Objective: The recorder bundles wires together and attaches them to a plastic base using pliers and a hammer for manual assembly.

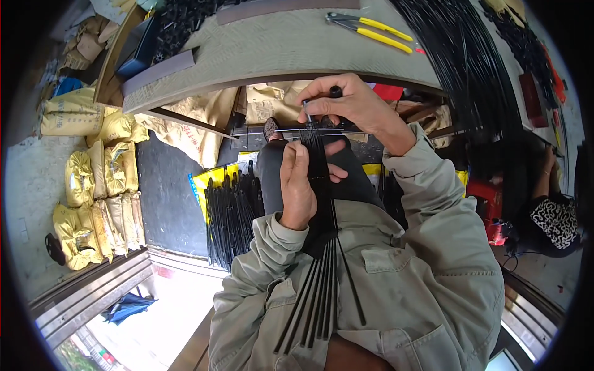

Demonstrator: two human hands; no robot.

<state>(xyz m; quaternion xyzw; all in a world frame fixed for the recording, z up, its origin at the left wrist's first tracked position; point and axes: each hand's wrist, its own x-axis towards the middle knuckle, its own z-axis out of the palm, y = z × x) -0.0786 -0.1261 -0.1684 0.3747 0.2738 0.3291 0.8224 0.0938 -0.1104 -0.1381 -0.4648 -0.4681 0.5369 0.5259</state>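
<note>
A bundle of thin black ribs, looking like an umbrella frame (319, 157), lies lengthwise over my lap. Its lower ends fan out over my grey jacket, with one rib apart to the right. My left hand (299, 185) is wrapped round the bundle's upper part, thumb on the near side and fingertips showing past its right edge. Above it, my right hand (349, 105) pinches a small black part (307, 111) at the bundle's top between thumb and fingers. A black piece with a round end (336, 91) sticks out between that hand's fingers.
The worktable (272, 43) ahead carries yellow-handled pliers (371, 31) and long black rods (464, 55). More rods (232, 210) stand left of my legs. Yellow sacks (80, 179) are stacked far left. At right sits another person in a patterned garment (554, 222), near a red object (486, 201).
</note>
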